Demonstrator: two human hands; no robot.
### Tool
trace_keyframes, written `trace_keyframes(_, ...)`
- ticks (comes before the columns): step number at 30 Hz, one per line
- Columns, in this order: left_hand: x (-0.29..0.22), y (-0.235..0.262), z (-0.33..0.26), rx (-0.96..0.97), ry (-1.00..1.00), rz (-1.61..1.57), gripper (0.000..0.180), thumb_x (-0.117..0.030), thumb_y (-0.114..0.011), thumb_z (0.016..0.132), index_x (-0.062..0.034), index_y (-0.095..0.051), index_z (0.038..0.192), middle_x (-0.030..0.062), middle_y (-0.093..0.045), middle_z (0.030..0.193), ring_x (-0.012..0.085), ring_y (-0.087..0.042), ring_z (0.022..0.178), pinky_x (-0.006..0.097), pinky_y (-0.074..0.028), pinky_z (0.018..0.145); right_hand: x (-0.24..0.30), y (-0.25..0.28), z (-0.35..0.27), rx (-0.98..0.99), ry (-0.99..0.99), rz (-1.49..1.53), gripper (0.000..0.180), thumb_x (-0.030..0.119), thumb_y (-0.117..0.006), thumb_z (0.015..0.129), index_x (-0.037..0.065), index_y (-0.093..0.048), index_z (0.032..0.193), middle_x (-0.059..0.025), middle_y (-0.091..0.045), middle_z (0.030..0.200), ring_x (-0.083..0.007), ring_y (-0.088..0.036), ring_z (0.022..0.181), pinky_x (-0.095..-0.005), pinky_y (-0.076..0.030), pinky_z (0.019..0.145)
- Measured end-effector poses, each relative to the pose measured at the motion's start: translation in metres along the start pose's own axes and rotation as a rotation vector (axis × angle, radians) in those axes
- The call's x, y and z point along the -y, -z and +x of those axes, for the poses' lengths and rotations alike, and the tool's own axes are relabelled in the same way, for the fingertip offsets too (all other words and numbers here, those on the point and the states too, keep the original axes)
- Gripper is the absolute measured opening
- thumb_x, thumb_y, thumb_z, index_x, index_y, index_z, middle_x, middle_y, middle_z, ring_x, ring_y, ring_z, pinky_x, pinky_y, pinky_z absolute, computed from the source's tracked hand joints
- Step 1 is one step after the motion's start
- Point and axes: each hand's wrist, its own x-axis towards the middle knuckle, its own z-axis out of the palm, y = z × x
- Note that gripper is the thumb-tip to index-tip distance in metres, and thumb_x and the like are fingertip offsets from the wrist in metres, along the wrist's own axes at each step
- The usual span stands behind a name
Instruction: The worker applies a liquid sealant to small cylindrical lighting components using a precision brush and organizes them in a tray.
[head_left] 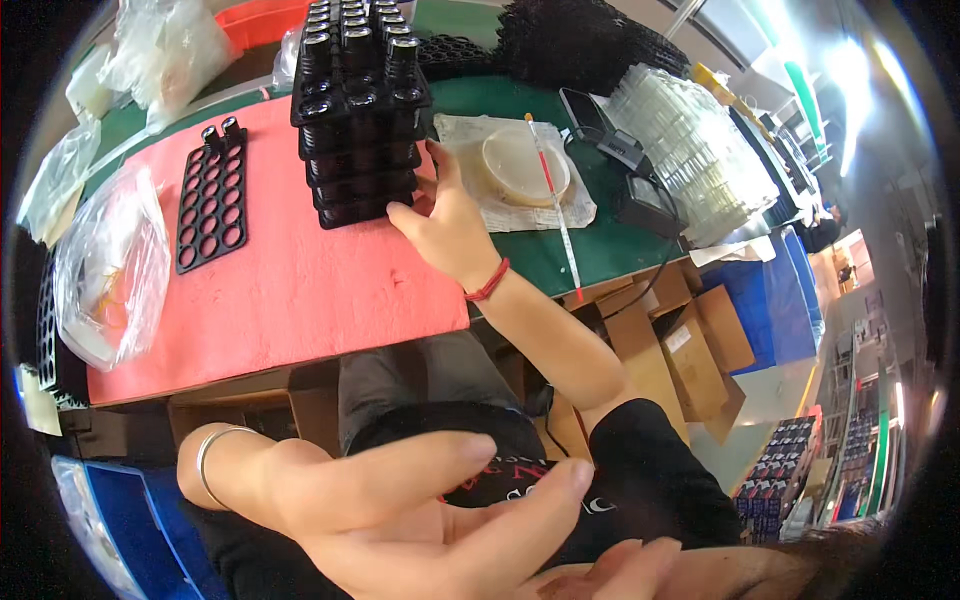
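Note:
My right hand (450, 225), with a red cord at its wrist, is at the lower right side of a stack of black trays (362, 165). Its thumb presses by the bottom corner, and the other fingers are bent along the stack's side, partly hidden. Black cylinders with shiny ends (357, 45) stand upright in rows on the top tray. Close to the camera, my left hand (400, 510) is raised with fingers apart and nothing in it; a silver bangle circles its wrist. A flat black holder with round holes (212, 205) lies left of the stack, two black cylinders at its far end.
A pink foam mat (300, 290) covers the table's near left. To its left lies a clear plastic bag (112, 270). On the right are a round dish (525, 165), a red-and-white stick (553, 200) and stacked clear trays (690, 155). Cardboard boxes (690, 360) stand below.

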Motion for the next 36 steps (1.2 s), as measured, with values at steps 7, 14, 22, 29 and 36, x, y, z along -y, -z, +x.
trace_keyframes(7, -0.008, -0.011, 0.006, -0.113, 0.056, 0.013, 0.025, -0.024, -0.041, 0.093, -0.0222, -0.055, 0.114, -0.0162, -0.049, 0.119, 0.0080, -0.056, 0.084, 0.028, -0.044, 0.066, -0.002, 0.002, 0.001, -0.012, 0.028, -0.064, 0.073, 0.005, -0.062, 0.073, -0.004, -0.020, 0.133, -0.0169, -0.057, 0.104, -0.0154, -0.057, 0.084, -0.0272, -0.046, 0.075)
trace_keyframes(14, -0.029, -0.009, -0.001, -0.163, 0.208, 0.013, 0.032, -0.025, -0.053, 0.081, -0.0308, -0.053, 0.113, -0.0103, -0.053, 0.106, 0.0105, -0.054, 0.082, 0.030, -0.042, 0.067, 0.006, -0.004, 0.001, -0.004, 0.043, -0.010, 0.073, 0.005, -0.061, 0.073, -0.005, -0.020, 0.132, -0.0170, -0.058, 0.103, -0.0153, -0.058, 0.084, -0.0274, -0.047, 0.074)
trace_keyframes(22, 0.046, -0.027, -0.062, -0.061, 0.722, 0.218, 0.014, -0.002, -0.065, 0.062, -0.0060, -0.062, 0.074, 0.0049, -0.057, 0.072, 0.0214, -0.054, 0.060, 0.031, -0.044, 0.055, 0.019, -0.002, -0.008, 0.016, 0.116, -0.098, 0.079, 0.004, -0.061, 0.070, -0.008, -0.015, 0.133, -0.0250, -0.050, 0.117, -0.0309, -0.055, 0.105, -0.0351, -0.045, 0.085)
trace_keyframes(29, 0.102, -0.038, -0.079, 0.193, 1.334, 0.176, 0.040, -0.037, -0.068, 0.072, -0.0043, -0.059, 0.093, 0.0111, -0.057, 0.085, 0.0285, -0.057, 0.081, 0.037, -0.045, 0.071, 0.022, 0.006, -0.012, -0.016, 0.169, -0.311, 0.085, 0.015, -0.062, 0.071, -0.005, -0.012, 0.136, -0.0305, -0.039, 0.122, -0.0431, -0.050, 0.102, -0.0433, -0.044, 0.086)
trace_keyframes(36, 0.129, -0.058, -0.099, 0.191, 1.388, 0.191, 0.030, -0.029, -0.067, 0.071, -0.0020, -0.059, 0.081, 0.0112, -0.055, 0.074, 0.0278, -0.055, 0.070, 0.037, -0.043, 0.064, 0.016, -0.001, -0.008, -0.068, 0.186, -0.355, 0.086, 0.015, -0.061, 0.070, -0.001, -0.010, 0.137, -0.0307, -0.036, 0.126, -0.0440, -0.051, 0.101, -0.0445, -0.045, 0.086)
